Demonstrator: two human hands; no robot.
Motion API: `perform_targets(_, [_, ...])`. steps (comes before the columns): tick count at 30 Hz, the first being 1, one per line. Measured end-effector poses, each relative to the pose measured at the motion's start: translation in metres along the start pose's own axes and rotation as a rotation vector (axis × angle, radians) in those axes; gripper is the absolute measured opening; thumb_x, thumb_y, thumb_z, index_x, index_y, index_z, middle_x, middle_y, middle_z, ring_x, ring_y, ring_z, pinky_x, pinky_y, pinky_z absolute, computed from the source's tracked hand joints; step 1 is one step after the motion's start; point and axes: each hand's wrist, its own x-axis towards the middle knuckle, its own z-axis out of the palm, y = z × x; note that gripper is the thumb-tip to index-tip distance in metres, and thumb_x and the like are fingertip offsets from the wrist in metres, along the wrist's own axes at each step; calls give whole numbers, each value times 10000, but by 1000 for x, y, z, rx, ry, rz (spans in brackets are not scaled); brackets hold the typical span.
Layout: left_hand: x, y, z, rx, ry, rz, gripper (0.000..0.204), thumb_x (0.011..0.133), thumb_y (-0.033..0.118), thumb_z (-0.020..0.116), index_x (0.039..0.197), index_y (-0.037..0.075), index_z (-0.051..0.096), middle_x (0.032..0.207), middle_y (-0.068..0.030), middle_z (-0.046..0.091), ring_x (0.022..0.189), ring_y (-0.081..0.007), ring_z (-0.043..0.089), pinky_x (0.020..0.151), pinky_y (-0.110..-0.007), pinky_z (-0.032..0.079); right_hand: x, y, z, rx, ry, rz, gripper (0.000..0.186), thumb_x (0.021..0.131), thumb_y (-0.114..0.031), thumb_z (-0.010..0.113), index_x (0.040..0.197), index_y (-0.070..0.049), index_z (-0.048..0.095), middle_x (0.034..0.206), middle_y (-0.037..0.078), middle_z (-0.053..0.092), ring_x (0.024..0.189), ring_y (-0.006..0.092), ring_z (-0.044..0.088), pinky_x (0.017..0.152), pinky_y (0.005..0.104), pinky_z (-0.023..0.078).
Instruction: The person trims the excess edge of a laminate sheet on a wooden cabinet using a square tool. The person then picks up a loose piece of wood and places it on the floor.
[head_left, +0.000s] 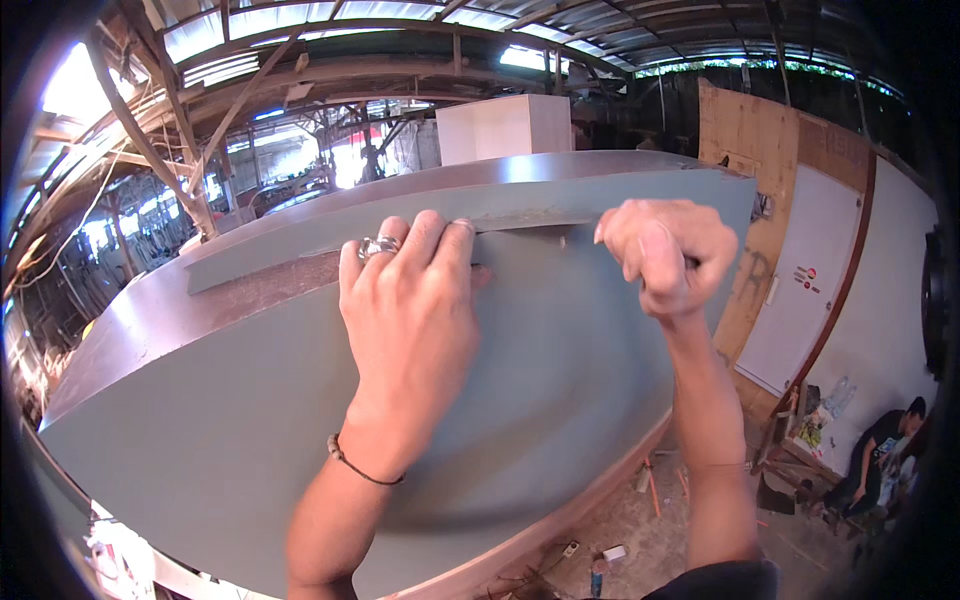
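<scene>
A large grey-green sheet [240, 400] covers most of the surface in front of me. My left hand [410, 290], with a ring and a thin bracelet, has its fingers bent over the sheet's far edge; the thumb tip shows beside them, gripping that edge. Beyond it runs a long grey strip [270, 255], with a rough brownish band between strip and sheet on the left. My right hand [675, 255] is closed, knuckles raised, near the right end of the strip. Whatever its curled fingers hold is hidden. Between the hands, the sheet looks bowed and shadowed.
A pale wooden box [500, 128] stands behind the work surface. To the right are plywood panels [745, 130] and a white door [805, 280]. A person [885, 455] sits low at the right. Small items, including a blue bottle [598, 580], lie on the floor.
</scene>
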Motion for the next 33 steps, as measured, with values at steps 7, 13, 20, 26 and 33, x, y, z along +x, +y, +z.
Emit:
perform_targets(7, [-2, 3, 1, 54, -64, -20, 356, 787, 129, 848, 1126, 81, 752, 1070, -75, 722, 1081, -332, 680, 917, -477, 470, -15, 25, 5, 8, 40, -45, 348, 894, 7, 582, 552, -9, 517, 526, 8, 526, 461, 118, 460, 477, 289, 434])
perform_targets(13, [8, 6, 1, -43, -174, -8, 445, 750, 152, 882, 1177, 124, 759, 1117, -75, 741, 1143, -342, 689, 967, -481, 473, -10, -1, -14, -179, -14, -10, 388, 897, -14, 637, 563, -25, 440, 509, 4, 392, 462, 103, 316, 460, 330, 224])
perform_targets(20, [23, 18, 21, -38, -229, -3, 482, 721, 169, 901, 1182, 124, 766, 1124, -31, 747, 1094, -292, 706, 894, -424, 542, -11, -7, -24, -208, -2, 98, 402, 897, -17, 629, 555, -23, 419, 516, 10, 390, 474, 99, 354, 461, 318, 297])
perform_targets(26, [20, 26, 21, 1, -189, -8, 534, 681, 203, 930, 1183, 125, 769, 1123, -36, 748, 1085, -303, 715, 899, -426, 536, -20, 12, -28, -69, 47, 15, 354, 902, 1, 545, 558, 10, 461, 532, 39, 493, 495, 121, 468, 572, 325, 537])
perform_targets(33, [19, 28, 24, 10, -186, -16, 536, 696, 207, 930, 1199, 119, 767, 1110, -48, 749, 1098, -325, 713, 911, -432, 524, -19, 38, -30, 87, 135, 78, 406, 945, -47, 551, 547, 19, 510, 540, 68, 547, 514, 142, 525, 586, 371, 557])
